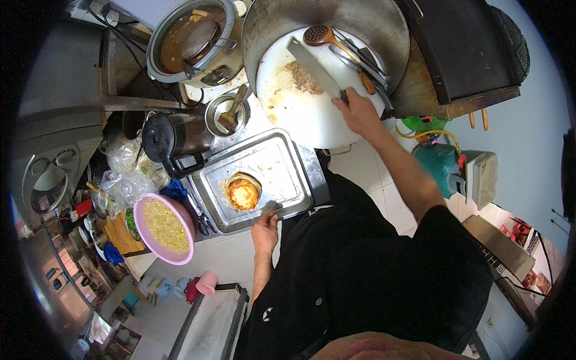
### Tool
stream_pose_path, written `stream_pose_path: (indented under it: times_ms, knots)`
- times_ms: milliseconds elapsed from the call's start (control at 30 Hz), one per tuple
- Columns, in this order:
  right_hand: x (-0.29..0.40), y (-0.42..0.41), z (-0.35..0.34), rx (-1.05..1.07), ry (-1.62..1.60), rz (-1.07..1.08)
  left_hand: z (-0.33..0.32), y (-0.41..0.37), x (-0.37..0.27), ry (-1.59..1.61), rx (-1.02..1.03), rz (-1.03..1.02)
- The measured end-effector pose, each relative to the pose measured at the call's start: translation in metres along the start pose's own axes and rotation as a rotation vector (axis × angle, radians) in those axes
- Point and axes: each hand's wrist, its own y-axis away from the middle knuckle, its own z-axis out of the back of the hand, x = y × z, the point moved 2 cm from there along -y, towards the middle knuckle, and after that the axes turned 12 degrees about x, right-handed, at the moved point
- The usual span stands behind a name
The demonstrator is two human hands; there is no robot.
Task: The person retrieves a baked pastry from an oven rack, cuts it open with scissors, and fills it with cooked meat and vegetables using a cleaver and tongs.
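My right hand grips the dark handle of a broad-bladed cleaver. The blade lies over a round white cutting board, beside a small heap of chopped meat. At the near rim of a rectangular metal tray, my left hand has its fingers pinched on a thin see-through piece, blurred, perhaps plastic film. Browned round flatbread sits on the tray, apparently stacked, with crumbs around it.
A slotted ladle and other utensils rest at the board's right. Behind the tray stand a steel bowl with a brush, a lidded dark pot and a cooker of brown broth. A pink basin of yellowish shreds is at left, near scissors.
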Motion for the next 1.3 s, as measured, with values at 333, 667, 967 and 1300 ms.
stream_pose_path:
  times_ms: [333,667,967,1300]
  knots:
    - [-0.006,-0.058,0.032,0.137,0.464,0.165,-0.012,0.024,0.021,0.244,-0.012,0.165]
    - [-0.006,-0.056,0.023,0.22,0.6,0.11,-0.02,0.019,0.029,0.235,-0.034,0.094]
    - [-0.037,-0.043,0.028,-0.003,0.456,0.047,-0.016,0.021,0.018,0.193,0.028,0.145]
    - [-0.022,-0.072,0.035,0.004,0.503,0.103,-0.021,0.019,0.027,0.163,0.026,0.107]
